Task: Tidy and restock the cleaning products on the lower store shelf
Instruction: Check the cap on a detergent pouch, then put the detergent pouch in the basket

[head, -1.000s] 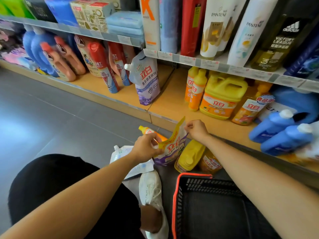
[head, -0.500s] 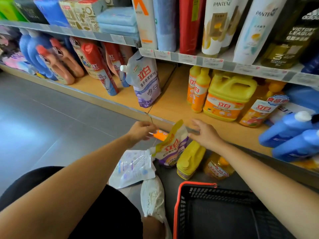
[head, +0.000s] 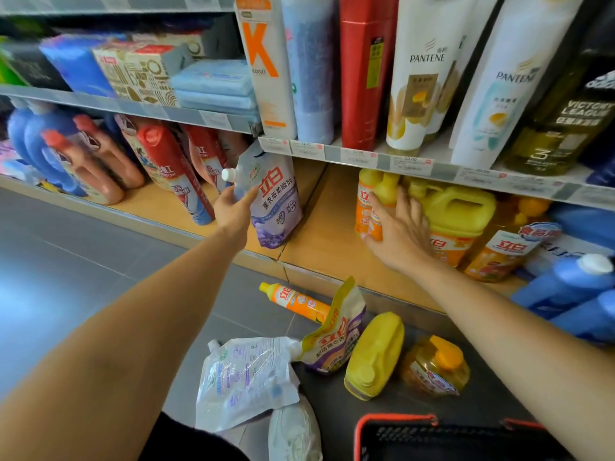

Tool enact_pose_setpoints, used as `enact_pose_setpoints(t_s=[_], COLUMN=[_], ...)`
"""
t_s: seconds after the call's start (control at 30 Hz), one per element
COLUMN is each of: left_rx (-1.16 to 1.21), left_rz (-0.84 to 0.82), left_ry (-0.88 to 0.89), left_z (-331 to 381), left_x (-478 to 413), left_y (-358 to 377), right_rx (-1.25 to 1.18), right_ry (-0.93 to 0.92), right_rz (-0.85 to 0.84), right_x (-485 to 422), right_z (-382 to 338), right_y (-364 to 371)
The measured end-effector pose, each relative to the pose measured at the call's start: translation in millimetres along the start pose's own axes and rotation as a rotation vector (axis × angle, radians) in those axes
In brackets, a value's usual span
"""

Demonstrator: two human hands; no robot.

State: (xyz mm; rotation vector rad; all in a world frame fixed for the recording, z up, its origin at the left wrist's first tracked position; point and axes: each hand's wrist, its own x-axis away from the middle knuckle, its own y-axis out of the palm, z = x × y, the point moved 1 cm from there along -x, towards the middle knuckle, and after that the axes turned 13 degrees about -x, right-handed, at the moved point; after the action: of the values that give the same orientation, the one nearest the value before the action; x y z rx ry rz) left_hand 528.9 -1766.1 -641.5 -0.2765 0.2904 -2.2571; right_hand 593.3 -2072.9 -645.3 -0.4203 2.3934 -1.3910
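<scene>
My left grip (head: 233, 211) holds the lavender pouch (head: 276, 204) by its left edge, the thumb on the printed front, just under the white cap; this pouch stands upright on the lower shelf (head: 319, 234), about in the middle of it. My right grip (head: 399, 234) is open; its fingers (head: 404, 202) are straight and spread, and they lie flat against the two small orange bottles (head: 366, 201) and touch the big yellow jug (head: 456, 214); these stand close together on the lower shelf, toward its back. An amber bottle with an orange label (head: 502, 251) stands on the shelf too, and blue bottles (head: 572, 287) lie tilted at its right end; red-capped bottles (head: 173, 168) lean on its left part.

On the floor, just in front of the lower shelf, lie one more orange bottle (head: 296, 301), a yellow and purple pouch (head: 336, 334), a yellow jug on its side (head: 376, 357) and a round amber bottle (head: 436, 367); a flat white pouch (head: 246, 380) lies farther from the shelf, beside my white shoe (head: 293, 434); the black basket with the red rim (head: 396, 420) is also there, farthest from the shelf.
</scene>
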Motion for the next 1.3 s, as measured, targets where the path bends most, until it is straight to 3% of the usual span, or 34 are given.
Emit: enact_pose_setpoints(t_s=[0.27, 0.53, 0.7, 0.8, 1.0, 1.2, 1.3], left_rx=[-0.333, -0.719, -0.709, -0.751, -0.608, -0.481, -0.389], left_rz=[-0.037, 0.010, -0.108, -0.182, -0.355, -0.503, -0.559], left_ry=[0.203, 0.426, 0.559, 0.665, 0.750, 0.743, 0.730], left_z=[-5, 37, 62, 78, 111, 136, 142], left_x=[16, 56, 94, 118, 174, 230, 258], left_y=[4, -18, -32, -43, -56, -43, -28], right_rx=[0.182, 0.109, -0.145, -0.442, -0.907, -0.685, -0.618], right_ry=[-0.095, -0.077, 0.026, 0.023, 0.001, -0.235, -0.215], right_rz=[0.132, 0.068, -0.099, -0.077, -0.012, 0.152, -0.011], right_x=[-3, 0, -2, 10, 68, 125, 142], right_z=[6, 3, -1, -10, -43, -58, -59], right_y=[6, -8, -27, -42, -85, -163, -197])
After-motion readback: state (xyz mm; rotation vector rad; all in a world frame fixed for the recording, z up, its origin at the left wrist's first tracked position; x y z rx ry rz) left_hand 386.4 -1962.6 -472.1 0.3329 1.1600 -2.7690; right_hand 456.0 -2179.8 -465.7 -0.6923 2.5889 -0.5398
